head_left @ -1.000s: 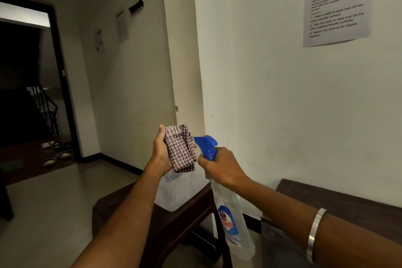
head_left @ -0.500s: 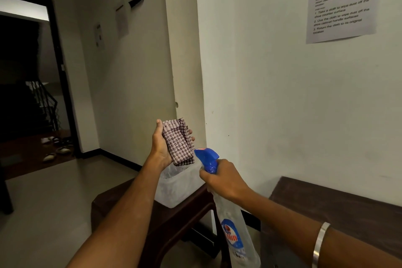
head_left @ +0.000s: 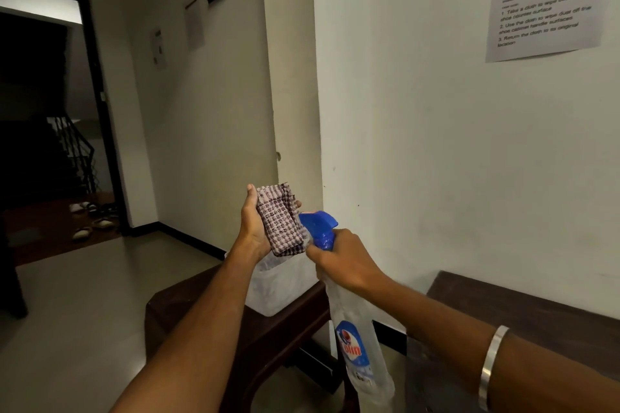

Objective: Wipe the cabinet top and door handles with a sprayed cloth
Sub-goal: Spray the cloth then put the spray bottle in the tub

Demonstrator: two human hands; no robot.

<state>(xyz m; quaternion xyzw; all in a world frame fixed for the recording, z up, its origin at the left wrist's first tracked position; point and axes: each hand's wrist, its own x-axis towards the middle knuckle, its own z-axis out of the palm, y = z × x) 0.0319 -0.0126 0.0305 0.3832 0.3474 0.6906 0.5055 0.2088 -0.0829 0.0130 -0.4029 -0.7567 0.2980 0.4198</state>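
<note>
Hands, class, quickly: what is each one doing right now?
Left hand: closed on the folded checked cloth.
Right hand: closed on the spray bottle neck.

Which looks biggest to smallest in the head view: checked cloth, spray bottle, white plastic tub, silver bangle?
1. Clear spray bottle with blue trigger head
2. White translucent plastic tub, partly hidden, so unsure against the bottle
3. Folded checked cloth
4. Silver metal bangle, nearest the camera yet smallest

Maroon-and-white checked cloth (head_left: 281, 219); clear spray bottle (head_left: 357, 339) with blue nozzle, blue-red label.
</note>
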